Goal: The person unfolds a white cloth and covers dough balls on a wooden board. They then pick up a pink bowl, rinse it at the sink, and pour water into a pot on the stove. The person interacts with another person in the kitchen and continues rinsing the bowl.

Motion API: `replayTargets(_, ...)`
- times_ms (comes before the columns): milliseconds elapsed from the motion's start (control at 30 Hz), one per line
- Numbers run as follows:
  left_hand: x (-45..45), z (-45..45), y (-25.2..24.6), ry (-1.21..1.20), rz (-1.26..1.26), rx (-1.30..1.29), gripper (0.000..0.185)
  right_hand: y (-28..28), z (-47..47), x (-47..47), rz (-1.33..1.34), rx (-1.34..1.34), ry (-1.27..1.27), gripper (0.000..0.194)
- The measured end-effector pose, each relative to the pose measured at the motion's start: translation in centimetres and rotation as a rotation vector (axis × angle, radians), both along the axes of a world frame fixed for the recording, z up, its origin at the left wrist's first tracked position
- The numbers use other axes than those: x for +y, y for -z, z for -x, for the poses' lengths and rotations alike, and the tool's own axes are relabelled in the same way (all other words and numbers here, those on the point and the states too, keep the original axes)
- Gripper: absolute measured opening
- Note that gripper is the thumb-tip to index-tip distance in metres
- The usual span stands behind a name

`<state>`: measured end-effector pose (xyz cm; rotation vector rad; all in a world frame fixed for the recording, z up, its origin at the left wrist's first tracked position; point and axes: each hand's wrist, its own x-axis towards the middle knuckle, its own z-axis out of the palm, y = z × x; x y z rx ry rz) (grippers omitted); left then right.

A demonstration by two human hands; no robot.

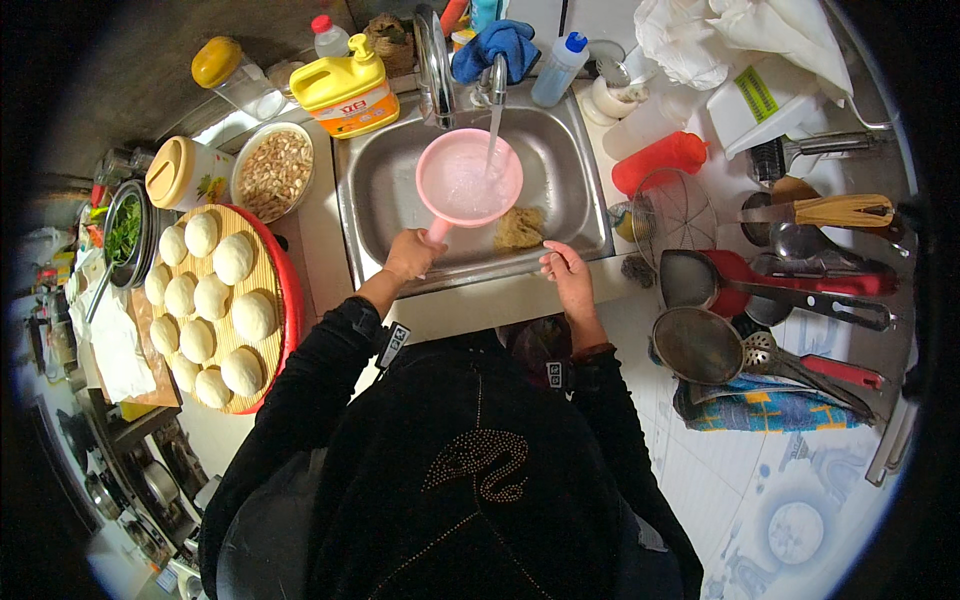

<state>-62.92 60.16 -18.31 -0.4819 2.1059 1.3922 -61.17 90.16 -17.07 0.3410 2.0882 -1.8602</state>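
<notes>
My left hand [412, 255] grips the handle of a pink plastic dipper [429, 201] over the stainless steel sink [386, 161]. Water runs from the faucet [499, 79] into the dipper, which holds water. My right hand [568, 274] is at the sink's front edge with its fingers apart and nothing in it. Just beyond it, a tan scouring pad or cloth [519, 229] lies in the basin beside the dipper. A blue cloth [495, 51] is draped over the faucet.
Left of the sink stand a yellow detergent jug [352, 97], a bowl of shelled nuts or beans [271, 171] and a round tray of dough buns [255, 315]. To the right are a wire strainer [675, 210], ladles, a red-handled spatula [731, 281] and a red bottle [660, 163].
</notes>
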Motion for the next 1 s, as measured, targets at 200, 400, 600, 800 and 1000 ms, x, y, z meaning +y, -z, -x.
replayTargets(200, 0.3, -0.7, 0.0, -0.036, -0.027, 0.021, 0.03, -0.7, 1.8, -0.3, -0.038, 0.017, 0.003, 0.027)
replayTargets(400, 0.1, -1.3, -0.9, 0.003, 0.037, 0.042, 0.033, -2.3, 8.8, -1.4, 0.114, -0.024, 0.022, 0.028)
replayTargets(600, -0.2, -1.6, -1.7, 0.048, 0.143, 0.087, 0.037, -0.2, 20.4, -4.9, 0.738, -0.375, 0.18, 0.021)
replayTargets(800, -0.3, -1.6, -2.3, 0.006, 0.177, 0.025, 0.041, 5.5, 28.4, -8.2, 1.07, -0.679, 0.136, 0.024)
replayTargets(1000, -0.4, -2.1, -3.1, 0.019, 0.216, 0.034, 0.038, 4.0, 29.7, -7.5, 1.236, -0.758, 0.142, 0.03)
